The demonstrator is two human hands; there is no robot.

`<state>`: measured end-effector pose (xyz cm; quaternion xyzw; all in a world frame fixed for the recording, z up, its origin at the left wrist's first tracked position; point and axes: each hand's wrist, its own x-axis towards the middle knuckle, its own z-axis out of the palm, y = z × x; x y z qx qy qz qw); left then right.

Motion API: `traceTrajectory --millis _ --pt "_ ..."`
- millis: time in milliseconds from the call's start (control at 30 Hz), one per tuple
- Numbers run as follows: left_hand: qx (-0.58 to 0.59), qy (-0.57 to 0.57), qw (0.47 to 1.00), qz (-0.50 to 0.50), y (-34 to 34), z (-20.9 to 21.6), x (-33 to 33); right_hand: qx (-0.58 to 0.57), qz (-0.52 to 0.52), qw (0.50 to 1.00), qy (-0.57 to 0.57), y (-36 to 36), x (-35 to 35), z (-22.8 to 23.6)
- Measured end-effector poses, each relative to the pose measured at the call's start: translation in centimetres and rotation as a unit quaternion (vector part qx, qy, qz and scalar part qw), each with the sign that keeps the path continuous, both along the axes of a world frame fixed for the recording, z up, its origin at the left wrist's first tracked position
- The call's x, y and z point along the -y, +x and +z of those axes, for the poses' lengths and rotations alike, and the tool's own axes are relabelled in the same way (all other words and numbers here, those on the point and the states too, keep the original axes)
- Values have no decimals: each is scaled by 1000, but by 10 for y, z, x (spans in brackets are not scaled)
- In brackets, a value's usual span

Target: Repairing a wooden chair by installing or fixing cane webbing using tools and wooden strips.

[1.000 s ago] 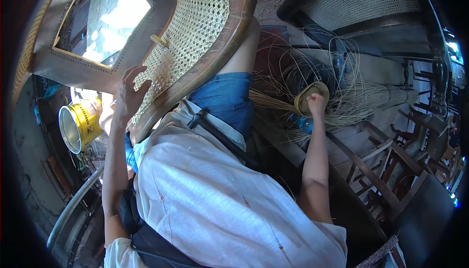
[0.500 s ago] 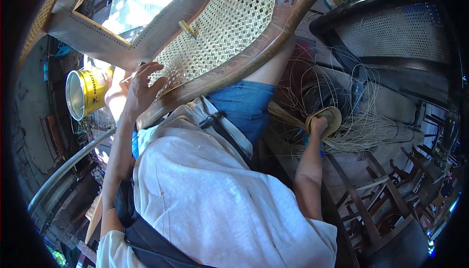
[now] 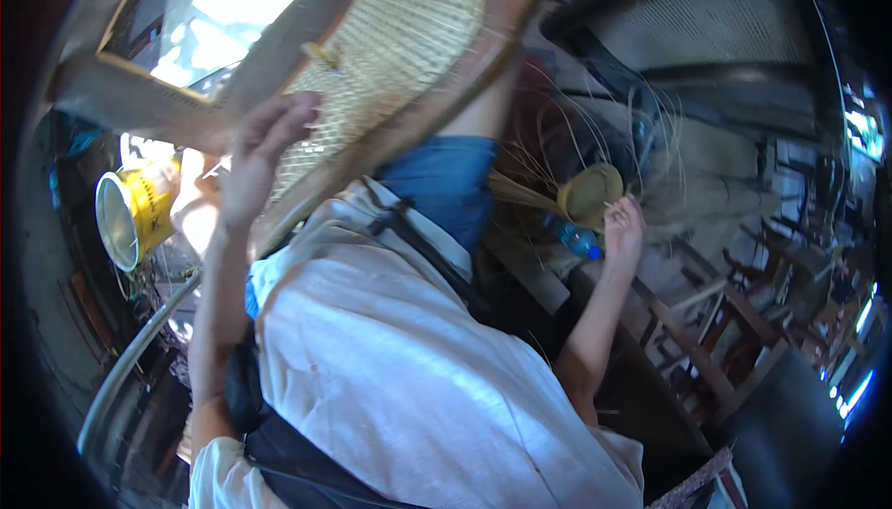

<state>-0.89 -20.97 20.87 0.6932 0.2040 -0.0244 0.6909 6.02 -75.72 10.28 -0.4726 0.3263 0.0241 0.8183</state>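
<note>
My left hand [image 3: 265, 142] hovers at the left edge of the woven cane panel [image 3: 400, 40], its fingers stretched out and blurred, with nothing visible in them. The panel is set in a curved brown wooden chair frame [image 3: 418, 119], which lies across my lap. On the weave rests a small tool with a yellow handle [image 3: 321, 56]. My right hand [image 3: 626, 228] is at the right, just beside a shallow yellowish bowl [image 3: 595, 189]. Its fingers are pinched together; a tiny pale bit shows at their tips, too small to name.
Loose cane strands [image 3: 650, 119] curl behind the bowl. A bottle with a blue cap [image 3: 578, 240] lies next to it. At the left is a yellow tin [image 3: 139, 212]. A dark chair frame with a cane panel [image 3: 706, 31] stands at the far right, and wooden chair parts [image 3: 715, 323] are stacked nearer.
My right hand has come out of the bowl and moved right and toward me, its fingers now pinched. The whole view has shifted and blurred; my left hand stays by the cane panel.
</note>
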Motion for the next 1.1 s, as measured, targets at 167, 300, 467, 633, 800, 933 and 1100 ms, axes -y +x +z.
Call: traceTrajectory --millis 167,300,467,633,800,933,1100 --pt "-48 -466 884 -20 6 17 60 143 333 929 74 -16 -230 148" --pt "28 -708 705 23 -17 17 36 230 530 790 -203 -35 -383 157" --pt "134 -743 639 147 -43 -11 -1 380 626 576 -364 -41 -454 166" --pt "208 -780 578 118 -54 -32 -29 406 654 537 -344 -36 -483 170" --pt "216 -743 617 145 -59 -49 -42 246 648 685 -225 -37 -492 160" --pt "-9 -472 846 247 -66 -35 -63 167 648 732 -132 -20 -488 145" --pt "80 -292 925 231 -74 -25 -71 81 637 767 -5 -14 -485 138"
